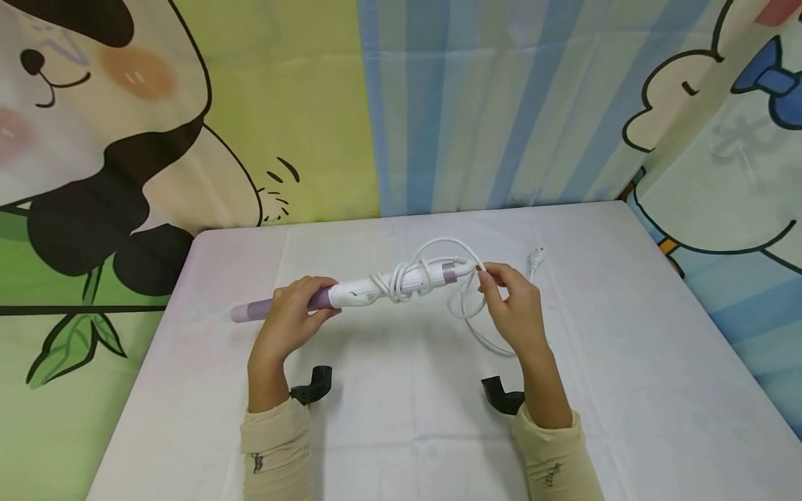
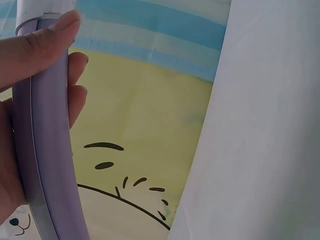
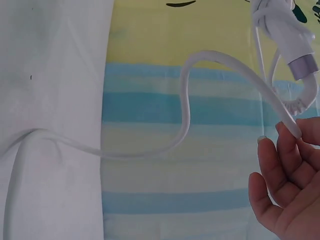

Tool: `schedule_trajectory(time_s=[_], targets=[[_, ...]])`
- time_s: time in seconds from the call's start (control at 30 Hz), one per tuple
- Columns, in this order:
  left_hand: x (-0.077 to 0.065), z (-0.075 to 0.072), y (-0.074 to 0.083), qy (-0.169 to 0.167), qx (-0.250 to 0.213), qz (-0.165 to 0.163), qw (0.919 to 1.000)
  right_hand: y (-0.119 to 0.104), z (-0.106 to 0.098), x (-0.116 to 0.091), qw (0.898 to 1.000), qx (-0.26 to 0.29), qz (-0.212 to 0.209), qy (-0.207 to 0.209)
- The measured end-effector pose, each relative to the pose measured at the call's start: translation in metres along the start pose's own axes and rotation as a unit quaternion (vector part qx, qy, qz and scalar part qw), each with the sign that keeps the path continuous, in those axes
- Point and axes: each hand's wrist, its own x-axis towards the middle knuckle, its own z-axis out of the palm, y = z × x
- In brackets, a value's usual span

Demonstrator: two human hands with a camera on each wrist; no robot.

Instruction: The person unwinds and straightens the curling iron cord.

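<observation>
A hair iron [image 1: 351, 293] with a white handle and a long purple barrel [image 2: 52, 130] is held level over the table. My left hand [image 1: 291, 313] grips the barrel beside the handle, thumb on the near side and fingers behind. White cord [image 1: 396, 282] is wound in several turns around the handle. At the handle's cord end, past a purple band [image 3: 303, 67], my right hand [image 1: 515, 303] pinches a loose stretch of cord [image 3: 225, 59] between thumb and fingertips. From there the cord loops down to the table, and its plug [image 1: 535, 257] lies behind the right hand.
A white cloth covers the table [image 1: 407, 417]. Behind it hangs a cartoon-printed curtain [image 1: 319, 104] with yellow and blue striped panels. Black curved pieces [image 1: 319, 384] stick out inward at both wrists, next to the beige sleeves [image 1: 276, 445].
</observation>
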Motion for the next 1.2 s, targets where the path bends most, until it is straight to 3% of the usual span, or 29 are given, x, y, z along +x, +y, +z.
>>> schedule_trajectory(time_s=[0.1, 0.23, 0.37, 0.47, 0.53, 0.6, 0.7, 0.93, 1.2], targets=[[0.000, 0.000, 0.000, 0.006, -0.008, 0.006, 0.9999, 0.006, -0.003, 0.001, 0.999, -0.018, 0.019, -0.026], [0.000, 0.000, 0.001, 0.020, -0.004, -0.009, 0.9997, 0.015, -0.004, 0.001, 0.989, -0.057, 0.063, -0.120], [-0.003, 0.000, 0.000, 0.048, 0.018, -0.034, 0.9981, 0.022, 0.003, -0.001, 0.961, -0.091, 0.095, -0.242], [-0.004, 0.000, 0.001, 0.063, 0.032, -0.048, 0.9963, 0.023, 0.009, -0.003, 0.932, -0.098, 0.107, -0.331], [-0.003, 0.000, 0.001, 0.066, 0.039, -0.050, 0.9958, 0.022, 0.014, -0.004, 0.915, -0.097, 0.114, -0.373], [-0.002, 0.000, 0.002, 0.067, 0.043, -0.048, 0.9957, 0.020, 0.016, -0.004, 0.905, -0.096, 0.119, -0.398], [0.000, 0.001, 0.004, 0.067, 0.048, -0.043, 0.9957, 0.015, 0.017, -0.006, 0.907, -0.103, 0.118, -0.391], [0.003, 0.004, 0.012, 0.071, 0.051, -0.035, 0.9955, -0.005, 0.014, -0.009, 0.935, -0.102, 0.075, -0.332], [0.004, 0.009, 0.015, 0.075, 0.058, -0.026, 0.9951, -0.011, 0.026, -0.009, 0.932, -0.065, 0.070, -0.350]])
